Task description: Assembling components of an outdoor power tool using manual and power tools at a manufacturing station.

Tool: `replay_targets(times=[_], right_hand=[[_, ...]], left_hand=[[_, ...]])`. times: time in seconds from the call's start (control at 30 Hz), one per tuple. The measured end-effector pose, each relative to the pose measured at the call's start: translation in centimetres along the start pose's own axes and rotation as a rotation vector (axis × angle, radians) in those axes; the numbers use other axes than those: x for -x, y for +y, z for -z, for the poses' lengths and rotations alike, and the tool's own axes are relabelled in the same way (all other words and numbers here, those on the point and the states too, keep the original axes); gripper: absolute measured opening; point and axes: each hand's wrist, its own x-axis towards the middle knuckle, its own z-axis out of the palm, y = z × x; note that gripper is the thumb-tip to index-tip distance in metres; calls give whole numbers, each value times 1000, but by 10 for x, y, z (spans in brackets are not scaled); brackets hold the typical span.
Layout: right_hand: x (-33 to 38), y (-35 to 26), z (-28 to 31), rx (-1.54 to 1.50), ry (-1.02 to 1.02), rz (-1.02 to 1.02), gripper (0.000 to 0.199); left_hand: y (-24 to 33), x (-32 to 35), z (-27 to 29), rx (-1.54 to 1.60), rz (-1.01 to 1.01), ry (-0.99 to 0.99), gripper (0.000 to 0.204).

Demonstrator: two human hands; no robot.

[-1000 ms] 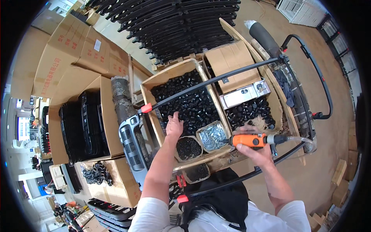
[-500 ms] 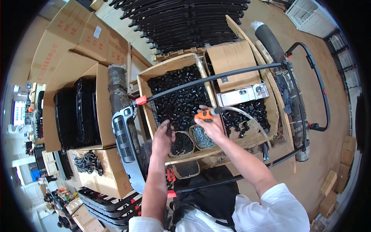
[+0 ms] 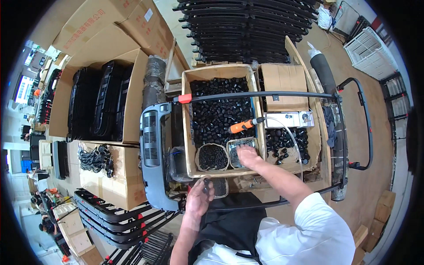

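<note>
My right hand (image 3: 248,156) reaches into a small tub of silver screws (image 3: 235,160); its fingertips are hidden among them. Just beyond it, an orange air screwdriver (image 3: 241,126) with a clear hose lies on the heap of black plastic knobs (image 3: 218,106). Closer to my body, my left hand (image 3: 200,198) is closed, with a small dark piece at its fingertips that I cannot make out. It is beside a small tub (image 3: 219,187) below the crate's front edge. Another tub of small black parts (image 3: 213,157) stands left of the screws.
A black tubular frame with a grey plastic end panel (image 3: 151,152) spans the wooden crate (image 3: 187,128). A carton (image 3: 285,84) and a white box (image 3: 287,119) sit at the crate's right. Cartons of black panels (image 3: 84,104) stand left; black bars (image 3: 247,31) are stacked behind.
My right hand has let go of the orange air screwdriver, now lying on the knobs, and moved into the screws. My left hand has drawn back toward my body. The view has shifted.
</note>
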Motion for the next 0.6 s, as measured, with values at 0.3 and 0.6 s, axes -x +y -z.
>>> replay_targets(times=[0.3, 0.6], right_hand=[[2, 2, 15, -39, -25, -128, 24], [-16, 8, -13, 67, 81, -31, 21]], left_hand=[[9, 10, 6, -77, -22, -43, 34], [22, 14, 11, -160, -15, -80, 29]])
